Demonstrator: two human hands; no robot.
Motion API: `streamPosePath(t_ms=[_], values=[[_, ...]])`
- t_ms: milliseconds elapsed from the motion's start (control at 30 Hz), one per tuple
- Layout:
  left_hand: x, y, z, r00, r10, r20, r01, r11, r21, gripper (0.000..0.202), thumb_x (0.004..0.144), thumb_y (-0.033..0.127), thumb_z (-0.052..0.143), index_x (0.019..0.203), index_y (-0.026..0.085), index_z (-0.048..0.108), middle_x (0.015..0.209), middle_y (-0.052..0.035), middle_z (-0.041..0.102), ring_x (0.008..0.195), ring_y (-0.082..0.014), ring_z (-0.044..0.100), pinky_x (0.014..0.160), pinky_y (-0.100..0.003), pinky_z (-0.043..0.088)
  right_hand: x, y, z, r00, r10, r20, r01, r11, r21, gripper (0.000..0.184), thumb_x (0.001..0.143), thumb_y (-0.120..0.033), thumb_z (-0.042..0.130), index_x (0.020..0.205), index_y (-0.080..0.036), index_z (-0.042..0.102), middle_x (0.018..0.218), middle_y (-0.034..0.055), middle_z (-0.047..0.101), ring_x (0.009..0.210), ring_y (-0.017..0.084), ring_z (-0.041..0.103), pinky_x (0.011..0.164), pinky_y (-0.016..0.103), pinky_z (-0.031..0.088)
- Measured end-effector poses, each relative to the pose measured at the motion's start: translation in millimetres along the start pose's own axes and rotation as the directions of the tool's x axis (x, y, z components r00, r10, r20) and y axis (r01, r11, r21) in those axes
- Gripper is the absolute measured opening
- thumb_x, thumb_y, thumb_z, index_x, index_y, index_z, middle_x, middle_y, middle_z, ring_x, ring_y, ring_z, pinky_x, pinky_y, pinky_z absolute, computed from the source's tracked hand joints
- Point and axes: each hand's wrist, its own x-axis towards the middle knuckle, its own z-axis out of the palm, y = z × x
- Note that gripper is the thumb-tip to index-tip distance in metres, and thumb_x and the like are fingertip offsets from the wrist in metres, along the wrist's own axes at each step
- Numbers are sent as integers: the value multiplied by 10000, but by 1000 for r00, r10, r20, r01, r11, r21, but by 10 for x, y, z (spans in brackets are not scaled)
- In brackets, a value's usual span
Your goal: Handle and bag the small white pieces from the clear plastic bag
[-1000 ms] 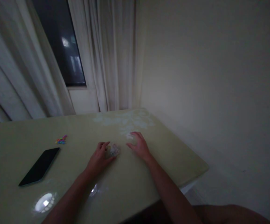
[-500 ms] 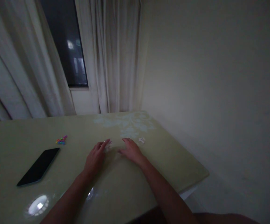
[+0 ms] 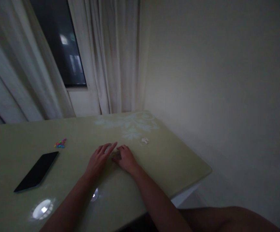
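Both my hands rest side by side on the pale green table [image 3: 168, 167], near its middle. My left hand [image 3: 98, 160] lies flat with its fingers stretched forward. My right hand [image 3: 126, 159] sits right beside it with the fingers curled down over a small pale thing [image 3: 116, 155] between the two hands. The dim light hides what that thing is. A small white piece [image 3: 144, 140] lies alone on the table, a little beyond and to the right of my right hand.
A black phone [image 3: 36, 171] lies face up at the left. Beyond it sits a small heap of coloured bits [image 3: 60, 144]. White curtains [image 3: 115, 54] and a dark window [image 3: 60, 42] stand behind the table, a bare wall to the right. The table edge runs close on the right.
My right hand has slid left from the white piece and now lies against my left hand. My left hand, earlier curled on a clear crumpled thing, now lies flat.
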Motion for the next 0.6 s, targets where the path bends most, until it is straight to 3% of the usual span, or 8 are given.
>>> streamPosePath(t_ms=[100, 233, 367, 467, 600], values=[[-7, -22, 3, 999, -33, 0, 33, 998, -49, 727, 908, 15, 472, 1581, 289, 470, 1346, -118, 667, 1189, -281, 622, 1045, -410, 540, 16, 9, 5, 1000, -8, -4, 8, 1000, 2, 508, 878, -344, 811, 1321, -137, 672, 1298, 151, 656, 1258, 289, 578, 1132, 397, 435], [-17, -59, 37, 970, -242, -36, 230, 951, -207, 695, 920, 72, 476, 1580, 286, 441, 1339, -115, 626, 1190, -281, 627, 1002, -423, 575, -8, -12, 0, 998, -69, 6, 69, 996, -47, 527, 884, -443, 807, 1309, -160, 677, 1291, 145, 678, 1245, 308, 579, 1105, 431, 447], [-31, -154, 75, 876, -478, -69, 413, 815, -407, 719, 894, 263, 589, 1586, 264, 394, 1374, -122, 516, 968, -238, 686, 908, -463, 626, -89, -67, -28, 973, -212, 88, 221, 969, -110, 688, 927, -573, 730, 1488, -222, 543, 1533, 138, 560, 1380, 335, 499, 1152, 507, 383], [-50, -286, 88, 782, -620, -65, 523, 710, -472, 813, 807, 424, 691, 1540, 182, 436, 1340, -149, 480, 854, -229, 671, 894, -527, 630, -130, -101, -40, 945, -286, 156, 307, 943, -131, 582, 1002, -572, 634, 1506, -301, 528, 1599, 89, 508, 1422, 310, 479, 1169, 508, 353], [-73, -477, 81, 686, -727, -10, 632, 603, -487, 926, 722, 630, 737, 1457, 116, 503, 1353, -195, 480, 943, -294, 686, 911, -572, 612, -98, -96, -46, 938, -299, 175, 320, 942, -107, 425, 1025, -498, 636, 1412, -323, 624, 1493, 63, 616, 1363, 278, 541, 1149, 479, 367]])
